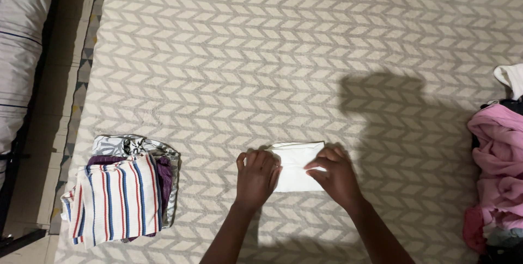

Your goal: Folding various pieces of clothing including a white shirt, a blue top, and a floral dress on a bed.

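Observation:
A small white cloth (295,160), folded into a rectangle, lies on the patterned bedspread (272,51) near its front edge. My left hand (256,177) rests palm down on the cloth's left side, fingers slightly spread. On the cloth's right side, my right hand (336,176) presses down with the fingers pinching its edge. Both forearms come up from the bottom of the view.
A stack of folded clothes (117,193), topped by a white piece with red and blue stripes, sits at the left. A heap of unfolded pink and white clothes (498,160) lies at the right edge. A striped pillow (19,51) and floor show at far left.

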